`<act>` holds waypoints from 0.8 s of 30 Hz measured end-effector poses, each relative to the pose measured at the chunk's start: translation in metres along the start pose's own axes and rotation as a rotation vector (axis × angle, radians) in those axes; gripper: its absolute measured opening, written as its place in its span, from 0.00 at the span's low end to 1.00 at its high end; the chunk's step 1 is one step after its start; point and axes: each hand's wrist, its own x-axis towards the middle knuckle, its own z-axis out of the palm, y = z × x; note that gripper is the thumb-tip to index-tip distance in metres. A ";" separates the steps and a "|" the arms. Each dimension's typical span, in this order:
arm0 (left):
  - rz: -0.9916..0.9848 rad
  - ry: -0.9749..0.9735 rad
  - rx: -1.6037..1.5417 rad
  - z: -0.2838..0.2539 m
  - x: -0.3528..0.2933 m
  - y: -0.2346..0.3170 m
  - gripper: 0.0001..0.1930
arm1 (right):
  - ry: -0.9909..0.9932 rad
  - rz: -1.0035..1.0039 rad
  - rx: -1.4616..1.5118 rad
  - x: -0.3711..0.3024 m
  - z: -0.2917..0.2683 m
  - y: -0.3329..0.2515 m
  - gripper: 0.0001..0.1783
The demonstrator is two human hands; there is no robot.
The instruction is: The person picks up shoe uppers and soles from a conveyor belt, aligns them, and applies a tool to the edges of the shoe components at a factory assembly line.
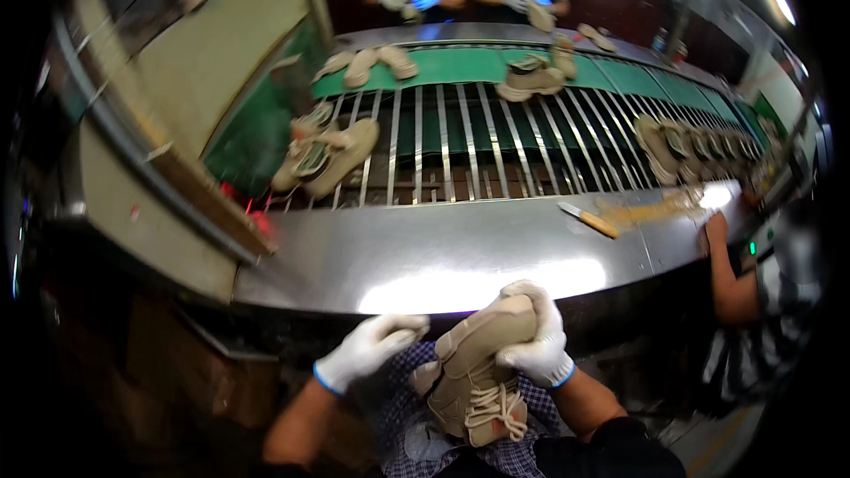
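My right hand (542, 336), in a white knit glove, grips a beige lace-up shoe (478, 367) around its sole near the upper end. The shoe is tilted over my lap, its pale laces hanging toward me and a chunky sole edge turned up. Left of the shoe and apart from it is my left hand (374, 350), gloved in white with a blue cuff. Its fingers are pressed together, and whatever they may hold is too small to make out. Beyond the hands, a knife (589, 219) with a yellowish handle lies on the metal bench (425, 252).
Past the bench runs a slatted roller conveyor (474, 137) with a green belt (452, 66). Beige shoes (336, 155) sit at its left, more shoes (682, 146) at its right. Two gloved people work across it. Another person's arm (730, 279) rests at the bench's right end.
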 end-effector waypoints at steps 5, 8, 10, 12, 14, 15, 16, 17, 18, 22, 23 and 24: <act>0.052 -0.114 -0.476 0.076 -0.017 -0.005 0.71 | -0.169 -0.582 0.212 0.013 -0.002 -0.054 0.53; 0.236 0.225 -0.604 0.066 0.016 0.026 0.48 | -0.141 -0.169 0.623 -0.005 -0.019 -0.041 0.59; 0.374 0.465 -0.429 0.039 0.039 0.036 0.34 | -0.031 0.172 0.440 -0.023 -0.030 -0.025 0.71; 0.516 0.483 -0.232 0.038 0.066 0.047 0.25 | -0.170 0.471 0.301 -0.039 -0.053 0.018 0.68; 0.503 0.277 -0.192 0.055 0.085 0.038 0.19 | -0.263 0.573 0.088 -0.072 -0.069 0.083 0.65; 0.451 0.132 -0.236 0.063 0.096 0.024 0.19 | -0.289 0.536 -0.036 -0.087 -0.071 0.103 0.63; 0.374 0.066 -0.244 0.071 0.102 0.004 0.18 | -0.288 0.506 -0.312 -0.107 -0.074 0.119 0.64; 0.297 0.005 -0.247 0.078 0.109 -0.016 0.19 | -0.289 0.465 -0.360 -0.114 -0.069 0.119 0.65; 0.317 0.019 -0.218 0.087 0.112 -0.029 0.19 | -0.264 0.466 -0.522 -0.122 -0.070 0.119 0.67; 0.423 0.200 0.226 0.105 0.123 -0.036 0.17 | -0.046 0.192 -0.578 -0.098 -0.064 0.059 0.70; 0.417 0.288 0.321 0.120 0.111 -0.020 0.20 | 0.009 0.076 -0.503 -0.088 -0.060 0.045 0.68; 0.405 0.244 0.429 0.127 0.096 -0.007 0.23 | -0.069 0.007 -0.627 -0.073 -0.059 0.022 0.63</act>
